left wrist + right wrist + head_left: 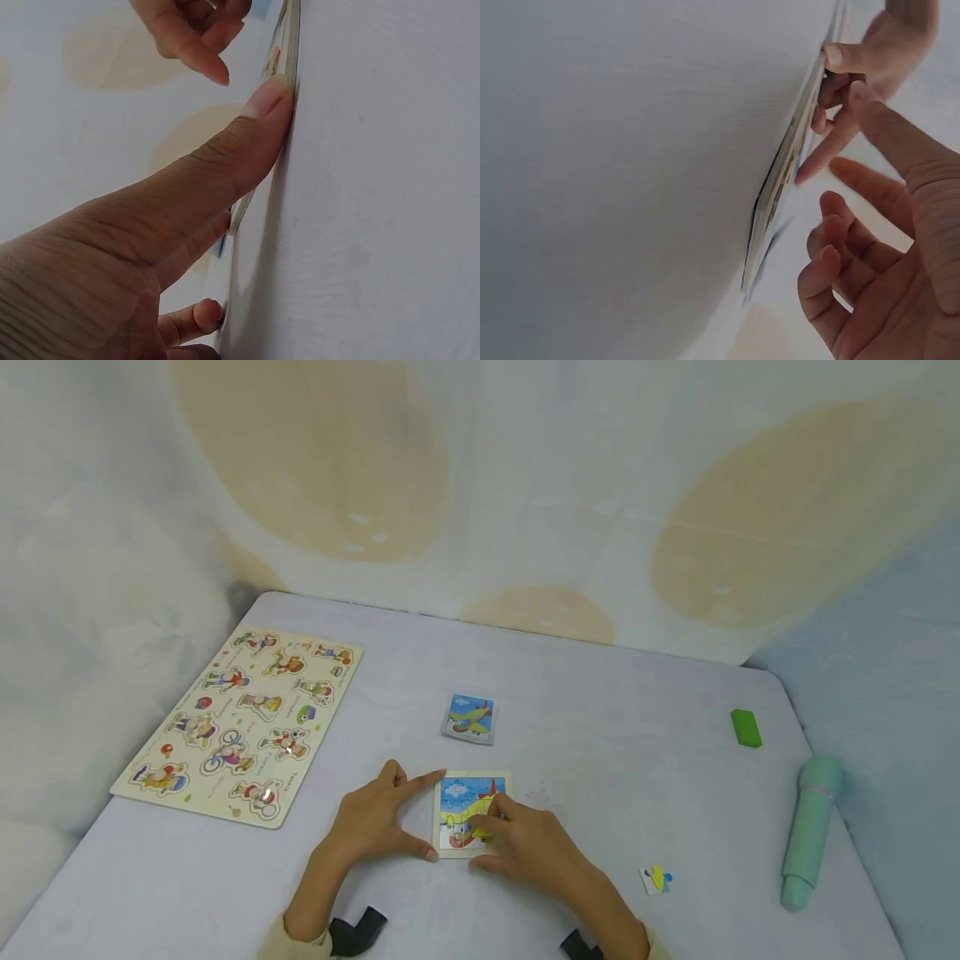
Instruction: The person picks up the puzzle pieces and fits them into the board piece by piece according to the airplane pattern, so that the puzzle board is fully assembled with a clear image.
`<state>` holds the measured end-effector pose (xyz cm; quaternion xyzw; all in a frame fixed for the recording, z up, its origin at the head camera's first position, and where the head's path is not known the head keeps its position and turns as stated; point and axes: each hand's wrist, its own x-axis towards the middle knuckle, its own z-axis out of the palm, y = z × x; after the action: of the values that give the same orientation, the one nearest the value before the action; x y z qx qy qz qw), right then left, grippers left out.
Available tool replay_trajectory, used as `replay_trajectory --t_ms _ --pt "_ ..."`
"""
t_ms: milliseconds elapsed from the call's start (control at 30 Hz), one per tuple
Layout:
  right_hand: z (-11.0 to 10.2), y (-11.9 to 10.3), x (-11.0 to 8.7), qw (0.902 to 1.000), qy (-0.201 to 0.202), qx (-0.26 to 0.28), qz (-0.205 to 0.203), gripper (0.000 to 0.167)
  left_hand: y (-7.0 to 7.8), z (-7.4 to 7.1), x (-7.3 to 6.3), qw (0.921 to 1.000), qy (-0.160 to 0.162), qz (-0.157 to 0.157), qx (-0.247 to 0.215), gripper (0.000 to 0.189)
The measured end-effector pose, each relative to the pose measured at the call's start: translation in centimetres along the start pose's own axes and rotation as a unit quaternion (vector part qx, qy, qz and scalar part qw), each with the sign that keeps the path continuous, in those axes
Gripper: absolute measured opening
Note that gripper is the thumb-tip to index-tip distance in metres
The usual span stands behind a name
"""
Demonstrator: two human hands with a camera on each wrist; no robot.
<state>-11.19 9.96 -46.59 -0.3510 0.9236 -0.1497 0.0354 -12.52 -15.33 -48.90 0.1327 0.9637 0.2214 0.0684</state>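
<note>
A small framed jigsaw puzzle point(459, 792) with a yellow airplane on a blue sky lies flat on the table. My left hand point(378, 814) spreads thumb and index finger along its left side, the tips touching its upper and lower left corners. The left wrist view shows the thumb point(225, 157) against the board's edge. Over the right half is my right hand point(536, 847), fingers bent and hiding part of the picture. Its thumb and index finger stand apart in the right wrist view, with nothing visible between them. To the right lies a loose jigsaw piece point(656, 879).
Beyond the puzzle lies a small picture point(469, 719) of the same airplane. A large figure-puzzle board point(247, 718) takes up the left side. At the right are a green block point(746, 728) and a mint-green cylindrical object point(812, 835) near the table's edge.
</note>
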Motion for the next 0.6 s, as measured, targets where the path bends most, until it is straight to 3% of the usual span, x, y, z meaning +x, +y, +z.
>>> replay_trajectory --t_ms 300,600 --pt "0.4 -0.8 -2.1 0.9959 -0.044 -0.078 -0.014 0.059 0.3 -0.2 0.0 1.0 0.002 0.0 0.0 0.103" --pt "0.4 -0.9 -2.3 0.996 -0.063 -0.063 0.004 0.064 0.2 -0.1 -0.1 1.0 0.009 0.002 -0.002 0.103"
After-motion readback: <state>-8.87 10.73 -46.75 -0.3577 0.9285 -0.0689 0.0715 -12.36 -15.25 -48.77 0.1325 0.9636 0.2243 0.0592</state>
